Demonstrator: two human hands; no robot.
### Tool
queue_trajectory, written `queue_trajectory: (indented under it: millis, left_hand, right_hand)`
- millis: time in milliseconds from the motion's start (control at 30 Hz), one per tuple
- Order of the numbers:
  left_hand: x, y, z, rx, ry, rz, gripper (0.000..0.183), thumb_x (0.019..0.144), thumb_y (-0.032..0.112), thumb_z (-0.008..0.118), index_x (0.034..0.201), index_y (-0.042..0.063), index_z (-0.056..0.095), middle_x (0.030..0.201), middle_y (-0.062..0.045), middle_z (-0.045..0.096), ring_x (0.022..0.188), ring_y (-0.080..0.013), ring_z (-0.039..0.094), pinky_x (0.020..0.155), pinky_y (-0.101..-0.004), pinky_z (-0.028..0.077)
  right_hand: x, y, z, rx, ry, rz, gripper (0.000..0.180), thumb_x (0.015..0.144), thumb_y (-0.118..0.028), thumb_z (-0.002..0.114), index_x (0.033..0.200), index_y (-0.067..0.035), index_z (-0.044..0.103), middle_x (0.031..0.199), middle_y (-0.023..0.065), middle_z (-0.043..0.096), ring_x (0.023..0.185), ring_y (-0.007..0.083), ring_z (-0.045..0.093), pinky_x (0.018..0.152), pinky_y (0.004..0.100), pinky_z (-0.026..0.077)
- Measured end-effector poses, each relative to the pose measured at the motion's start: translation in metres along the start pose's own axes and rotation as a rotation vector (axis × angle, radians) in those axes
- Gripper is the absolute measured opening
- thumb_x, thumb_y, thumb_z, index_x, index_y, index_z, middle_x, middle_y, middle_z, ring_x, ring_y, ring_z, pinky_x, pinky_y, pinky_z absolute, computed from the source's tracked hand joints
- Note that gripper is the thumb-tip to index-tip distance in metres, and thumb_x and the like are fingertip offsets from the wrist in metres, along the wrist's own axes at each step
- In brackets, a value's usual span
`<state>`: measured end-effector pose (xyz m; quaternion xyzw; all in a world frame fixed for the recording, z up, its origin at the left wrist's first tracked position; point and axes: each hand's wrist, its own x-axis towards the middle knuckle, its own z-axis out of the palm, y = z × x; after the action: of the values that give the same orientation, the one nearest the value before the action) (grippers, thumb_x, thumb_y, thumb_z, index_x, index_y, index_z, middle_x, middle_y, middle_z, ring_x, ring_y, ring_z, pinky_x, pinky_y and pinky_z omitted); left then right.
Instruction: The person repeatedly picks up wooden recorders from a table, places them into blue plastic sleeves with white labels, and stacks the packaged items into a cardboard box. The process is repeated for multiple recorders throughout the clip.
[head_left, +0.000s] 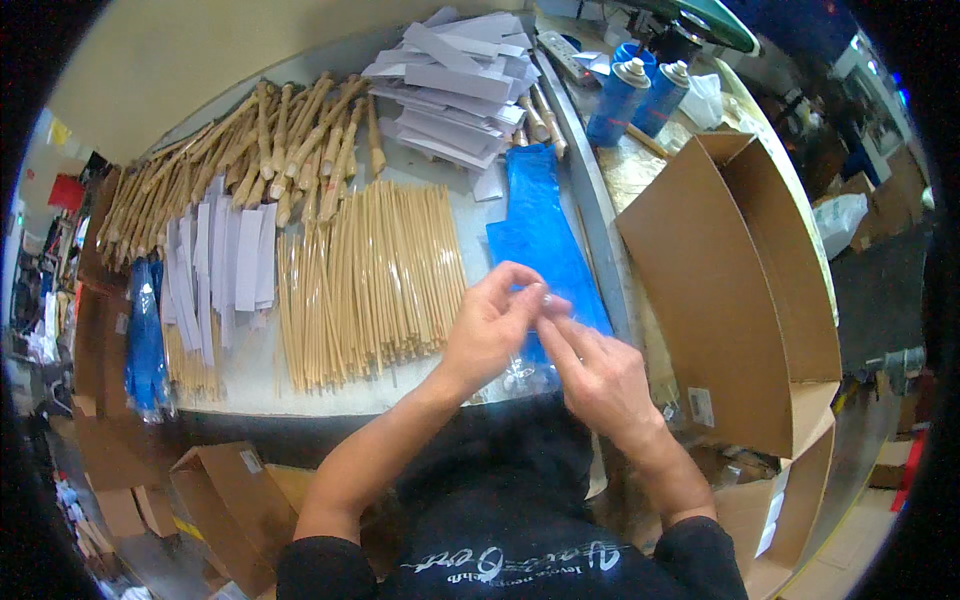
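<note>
My left hand (495, 322) and my right hand (592, 367) meet over a blue plastic sheet or bag (544, 240) near the table's front edge. Their fingertips are pinched together around something small and clear, too blurred to name. To the left lies a wide row of thin wooden sticks (390, 277), partly in clear wrapping. White paper strips (247, 259) rest beside these sticks. Behind them are piled thicker, bamboo-like sticks in clear wrap (292, 142). A heap of white folded papers (457, 90) stands at the back.
On the right, an open cardboard box (705, 285) stands near two blue spray cans (619, 101) and a power strip (564, 56). Blue wrapped items (146, 337) hang over the table's left front. More cardboard boxes (232, 510) are below, at the front left.
</note>
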<state>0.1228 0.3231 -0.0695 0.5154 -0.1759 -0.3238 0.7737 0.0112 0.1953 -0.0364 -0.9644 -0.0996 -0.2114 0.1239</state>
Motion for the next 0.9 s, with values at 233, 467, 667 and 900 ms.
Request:
queue_trajectory:
  millis: [233, 467, 667, 900]
  left_hand:
    - [-0.016, -0.02, 0.049, 0.755, -0.038, 0.38, 0.014, 0.086, 0.008, 0.061, 0.099, 0.001, 0.06, 0.094, -0.017, 0.067, 0.089, -0.0276, 0.068, 0.074, -0.0365, 0.053]
    - [-0.042, -0.043, 0.06, 0.566, -0.219, 0.577, 0.033, 0.081, 0.005, 0.066, 0.112, -0.001, 0.06, 0.112, -0.016, 0.065, 0.11, -0.0276, 0.062, 0.1, -0.0394, 0.046]
    - [0.001, -0.055, 0.022, -0.715, 0.044, -0.476, 0.042, 0.088, 0.037, 0.068, 0.113, 0.004, 0.059, 0.106, -0.014, 0.064, 0.095, -0.0235, 0.064, 0.082, -0.0413, 0.054]
    - [0.012, -0.115, -0.024, -0.724, 0.112, -0.612, 0.021, 0.085, 0.022, 0.073, 0.09, 0.008, 0.059, 0.072, -0.003, 0.059, 0.058, -0.0125, 0.056, 0.049, -0.0285, 0.047]
  right_hand:
    - [-0.047, 0.003, 0.018, -0.091, -0.213, 0.264, 0.048, 0.078, -0.008, 0.061, 0.125, 0.0, 0.052, 0.099, 0.0145, 0.06, 0.08, 0.0307, 0.062, 0.063, 0.0374, 0.051]
    - [-0.08, 0.026, 0.041, 0.71, -0.014, 0.818, 0.045, 0.094, -0.02, 0.045, 0.135, 0.0, 0.044, 0.119, 0.0164, 0.057, 0.103, 0.0313, 0.057, 0.082, 0.0371, 0.049]
    - [-0.039, -0.016, 0.037, -0.033, -0.482, 0.402, 0.052, 0.084, -0.004, 0.055, 0.133, 0.003, 0.041, 0.104, 0.0267, 0.062, 0.074, 0.0428, 0.064, 0.062, 0.0465, 0.051]
    - [0.049, -0.009, -0.021, 0.466, -0.747, -0.281, 0.03, 0.082, -0.012, 0.067, 0.112, -0.01, 0.065, 0.098, 0.0162, 0.067, 0.084, 0.032, 0.068, 0.076, 0.0383, 0.056]
